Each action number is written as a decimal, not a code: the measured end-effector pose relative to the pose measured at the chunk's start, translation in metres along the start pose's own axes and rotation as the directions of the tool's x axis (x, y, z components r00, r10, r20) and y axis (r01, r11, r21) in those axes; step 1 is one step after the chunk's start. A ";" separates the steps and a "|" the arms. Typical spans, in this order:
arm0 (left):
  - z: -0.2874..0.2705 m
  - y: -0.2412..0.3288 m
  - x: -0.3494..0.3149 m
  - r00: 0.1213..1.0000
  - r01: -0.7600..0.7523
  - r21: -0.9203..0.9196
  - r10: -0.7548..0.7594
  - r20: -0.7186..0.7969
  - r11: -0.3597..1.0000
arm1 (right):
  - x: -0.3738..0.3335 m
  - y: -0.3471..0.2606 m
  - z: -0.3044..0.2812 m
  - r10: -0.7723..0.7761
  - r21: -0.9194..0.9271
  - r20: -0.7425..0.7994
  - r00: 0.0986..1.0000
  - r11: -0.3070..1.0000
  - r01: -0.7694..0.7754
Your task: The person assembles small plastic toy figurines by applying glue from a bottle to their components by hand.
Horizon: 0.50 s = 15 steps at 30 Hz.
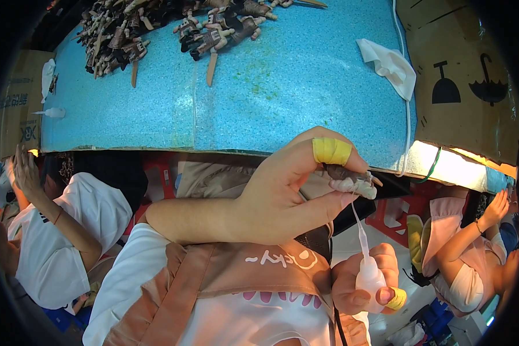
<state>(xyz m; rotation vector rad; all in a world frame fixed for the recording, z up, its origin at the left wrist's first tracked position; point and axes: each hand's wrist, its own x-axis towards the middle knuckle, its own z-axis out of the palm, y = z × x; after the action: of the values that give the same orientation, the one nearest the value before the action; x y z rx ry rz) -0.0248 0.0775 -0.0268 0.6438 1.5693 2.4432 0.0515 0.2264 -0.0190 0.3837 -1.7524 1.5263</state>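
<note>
Pinching a small grey-brown figurine part (352,180) between thumb and taped forefinger, the left hand (282,196) is closed on it above the lap; a yellow tape band wraps that forefinger; the part looks matte and lumpy, its long axis roughly level, pale end toward the right. The right hand (366,279) is curled shut around a soft translucent squeeze bottle (368,275); its thin nozzle points up and slightly left, tip just below the part. Beyond, a speckled blue counter (282,86) carries a heap of similar dark figurines (155,29) and a crumpled white cloth (392,64); cardboard boxes (461,75) stand at the right.
</note>
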 end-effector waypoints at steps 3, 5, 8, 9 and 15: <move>-0.002 -0.002 0.000 1.000 -0.029 0.033 0.028 0.013 0.999 | 0.001 0.000 0.000 -0.015 -0.072 0.011 1.000 0.997 0.016; 0.001 0.002 0.000 1.000 -0.008 -0.027 0.007 -0.016 1.000 | 0.000 0.000 -0.002 -0.004 -0.046 0.012 1.000 0.999 0.005; 0.002 0.002 0.000 0.999 0.022 -0.097 -0.026 -0.044 0.995 | -0.001 0.001 -0.003 -0.046 -0.015 0.001 0.999 0.999 0.046; 0.001 0.002 0.000 0.998 0.030 -0.109 -0.035 -0.045 0.994 | -0.002 0.000 -0.002 -0.049 -0.029 -0.052 0.997 0.998 0.047; 0.003 0.005 0.000 0.998 0.055 -0.100 -0.059 -0.038 0.993 | 0.002 0.001 0.000 -0.033 -0.077 -0.065 0.997 0.997 0.028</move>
<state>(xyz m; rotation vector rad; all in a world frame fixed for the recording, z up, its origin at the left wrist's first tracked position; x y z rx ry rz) -0.0229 0.0774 -0.0218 0.5281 1.4492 2.4891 0.0497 0.2272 -0.0182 0.3174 -1.7395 1.4303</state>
